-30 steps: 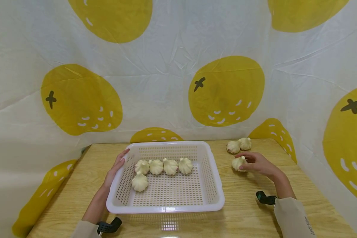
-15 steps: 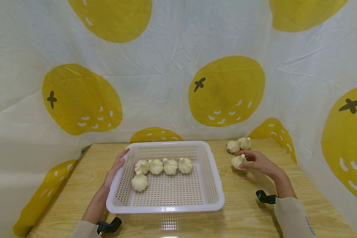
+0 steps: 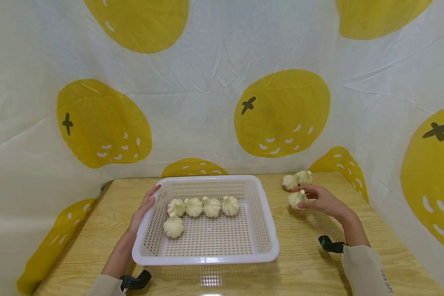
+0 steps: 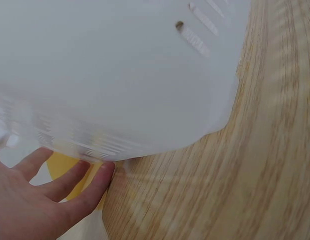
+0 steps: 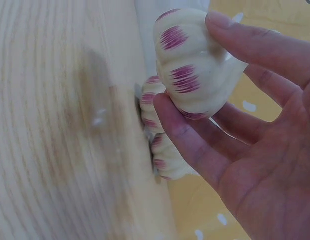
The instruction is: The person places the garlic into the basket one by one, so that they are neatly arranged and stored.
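My right hand (image 3: 323,202) pinches a garlic bulb (image 3: 297,200) between thumb and fingers, to the right of the white plastic basket. In the right wrist view the held garlic bulb (image 5: 187,65) shows pink streaks on a cream surface, with the fingers (image 5: 187,135) around its lower side. My left hand (image 3: 140,211) touches the outer left side of the basket (image 3: 207,260). In the left wrist view its fairly straight fingers (image 4: 89,192) rest against the basket wall (image 4: 119,95). Several garlic bulbs (image 3: 212,207) lie inside the basket, in a back row plus one in front at left.
Two more garlic bulbs (image 3: 290,182) sit touching each other at the table's back right, just behind my right hand. The wooden table (image 3: 299,263) ends at a hanging cloth (image 3: 203,123) printed with yellow fruit.
The right hand's garlic bulb has risen very slightly. My left hand and the basket have stayed in place.
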A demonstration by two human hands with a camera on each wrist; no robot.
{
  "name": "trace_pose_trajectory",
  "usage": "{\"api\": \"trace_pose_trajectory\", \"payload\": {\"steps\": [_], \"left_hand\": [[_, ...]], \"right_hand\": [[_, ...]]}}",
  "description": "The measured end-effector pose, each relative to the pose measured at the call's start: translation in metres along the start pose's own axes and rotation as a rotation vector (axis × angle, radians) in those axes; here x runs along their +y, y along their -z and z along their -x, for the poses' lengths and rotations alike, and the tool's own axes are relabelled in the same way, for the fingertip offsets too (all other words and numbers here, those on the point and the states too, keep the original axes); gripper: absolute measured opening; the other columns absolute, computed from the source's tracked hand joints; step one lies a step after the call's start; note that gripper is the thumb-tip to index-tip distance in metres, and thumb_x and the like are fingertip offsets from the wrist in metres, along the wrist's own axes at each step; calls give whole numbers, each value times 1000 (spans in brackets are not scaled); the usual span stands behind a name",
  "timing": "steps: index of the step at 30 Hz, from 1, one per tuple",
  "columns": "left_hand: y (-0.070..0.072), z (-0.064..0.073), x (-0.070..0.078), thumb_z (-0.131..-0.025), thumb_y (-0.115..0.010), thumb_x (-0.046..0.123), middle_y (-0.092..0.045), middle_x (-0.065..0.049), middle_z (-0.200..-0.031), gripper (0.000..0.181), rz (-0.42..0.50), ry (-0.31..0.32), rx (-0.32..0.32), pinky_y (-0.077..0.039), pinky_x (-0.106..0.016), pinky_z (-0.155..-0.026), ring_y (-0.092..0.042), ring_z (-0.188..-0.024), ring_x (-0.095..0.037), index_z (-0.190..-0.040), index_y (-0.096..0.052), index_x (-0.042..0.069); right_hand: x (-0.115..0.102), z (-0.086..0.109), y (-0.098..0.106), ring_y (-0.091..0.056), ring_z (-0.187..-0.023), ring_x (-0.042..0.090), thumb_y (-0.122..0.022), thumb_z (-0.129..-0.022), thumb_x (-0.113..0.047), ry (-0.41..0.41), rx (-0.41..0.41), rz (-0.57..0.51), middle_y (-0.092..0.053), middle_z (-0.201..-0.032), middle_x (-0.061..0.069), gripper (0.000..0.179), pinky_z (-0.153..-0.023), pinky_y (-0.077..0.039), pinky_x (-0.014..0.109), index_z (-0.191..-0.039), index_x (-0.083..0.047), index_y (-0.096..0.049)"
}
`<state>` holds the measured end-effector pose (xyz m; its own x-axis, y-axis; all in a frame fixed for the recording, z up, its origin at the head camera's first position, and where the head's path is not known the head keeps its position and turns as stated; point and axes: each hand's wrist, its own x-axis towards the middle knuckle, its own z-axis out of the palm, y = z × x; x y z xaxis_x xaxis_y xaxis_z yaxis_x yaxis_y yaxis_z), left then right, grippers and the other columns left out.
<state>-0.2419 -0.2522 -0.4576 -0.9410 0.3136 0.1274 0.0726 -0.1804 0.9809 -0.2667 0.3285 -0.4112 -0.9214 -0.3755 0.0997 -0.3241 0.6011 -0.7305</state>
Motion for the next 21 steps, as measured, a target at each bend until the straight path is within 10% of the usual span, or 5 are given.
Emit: {"api": "trace_pose_trajectory", "payload": {"steps": [11,21], "left_hand": [[1,0,-1,-114,-18,36,-3,-5,-169,53,7,-1,-2,-19,-37,-118,-1,-158,-31,-164,-3,25],[0,1,0,-114,-18,34,6,-12,-172,54,15,-7,-15,3,-62,-122,6,-159,-37,-164,-1,25]], "right_hand": [[-14,1,4,-57,-125,40,-71,-98,-23,-7,-6,29,-60,-143,19,45,-96,-51,41,-138,-5,-62],[-29,4,6,-56,-128,45,-69,-100,-27,-6,8,47,-55,-147,23,47,-98,-50,52,-141,-6,-59]]}}
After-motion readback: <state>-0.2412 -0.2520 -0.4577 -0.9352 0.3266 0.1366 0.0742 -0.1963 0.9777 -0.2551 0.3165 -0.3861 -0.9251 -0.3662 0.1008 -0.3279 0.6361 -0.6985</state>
